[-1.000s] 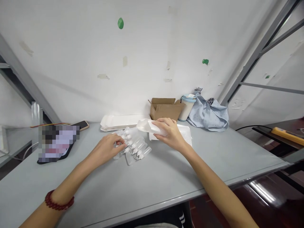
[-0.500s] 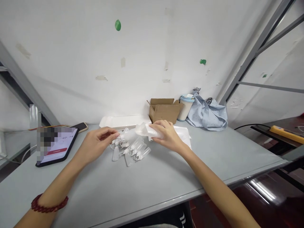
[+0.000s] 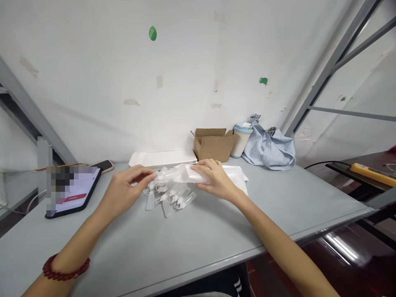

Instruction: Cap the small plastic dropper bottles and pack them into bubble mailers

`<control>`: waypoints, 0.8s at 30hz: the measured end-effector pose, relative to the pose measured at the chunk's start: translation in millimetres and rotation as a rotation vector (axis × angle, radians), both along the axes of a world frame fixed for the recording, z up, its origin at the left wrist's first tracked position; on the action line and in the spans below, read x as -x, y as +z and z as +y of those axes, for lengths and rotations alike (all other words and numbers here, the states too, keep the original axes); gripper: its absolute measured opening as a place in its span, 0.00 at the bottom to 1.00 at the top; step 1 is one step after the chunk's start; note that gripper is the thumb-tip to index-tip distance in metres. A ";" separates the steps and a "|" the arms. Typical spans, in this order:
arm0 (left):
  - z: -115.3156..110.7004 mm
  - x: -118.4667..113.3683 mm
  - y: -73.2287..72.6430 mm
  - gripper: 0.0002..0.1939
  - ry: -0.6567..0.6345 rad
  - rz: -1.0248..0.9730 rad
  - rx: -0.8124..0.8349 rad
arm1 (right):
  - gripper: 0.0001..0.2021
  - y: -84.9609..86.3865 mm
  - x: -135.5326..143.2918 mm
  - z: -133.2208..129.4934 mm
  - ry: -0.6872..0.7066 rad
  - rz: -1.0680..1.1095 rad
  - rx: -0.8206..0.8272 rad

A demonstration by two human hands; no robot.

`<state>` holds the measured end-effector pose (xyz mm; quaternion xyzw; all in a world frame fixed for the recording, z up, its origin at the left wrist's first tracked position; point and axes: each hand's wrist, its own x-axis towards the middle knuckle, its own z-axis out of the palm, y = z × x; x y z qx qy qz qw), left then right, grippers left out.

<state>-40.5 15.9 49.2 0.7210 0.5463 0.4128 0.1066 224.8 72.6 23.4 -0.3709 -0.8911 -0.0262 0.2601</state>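
Note:
My left hand pinches the tip end of a small clear plastic bottle between thumb and fingers. My right hand is closed around a white plastic bag, whose open end faces left and meets the bottle. Just below both hands, several clear squeeze bottles with white tips lie in a loose pile on the grey table. More white bags lie flat behind and right of my right hand.
Along the wall stand a flat white box, an open cardboard box, a lidded cup and a light blue cloth bag. A tablet and a phone lie at the left.
My right hand has moved slightly left and down with the bag, whose open end now overlaps the bottle at my left hand. My left hand has hardly moved.

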 end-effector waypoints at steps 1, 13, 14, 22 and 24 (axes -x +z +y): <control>0.9 -1.5 -2.5 0.13 -0.021 0.011 -0.007 | 0.23 -1.0 1.8 -1.5 0.020 -0.005 -0.008; -1.2 -16.0 -9.3 0.15 -0.021 -0.027 0.071 | 0.21 -3.2 9.4 -5.2 0.042 0.062 0.008; 0.2 -13.6 -9.4 0.16 -0.004 -0.008 0.094 | 0.21 -2.4 7.4 -3.5 0.018 0.083 0.012; 6.0 -15.9 -33.7 0.12 -0.136 0.332 0.368 | 0.19 -0.3 -0.8 1.4 -0.058 0.196 -0.009; 4.2 -20.8 -35.7 0.11 -0.120 0.362 0.378 | 0.19 0.2 0.2 0.2 -0.057 0.183 -0.006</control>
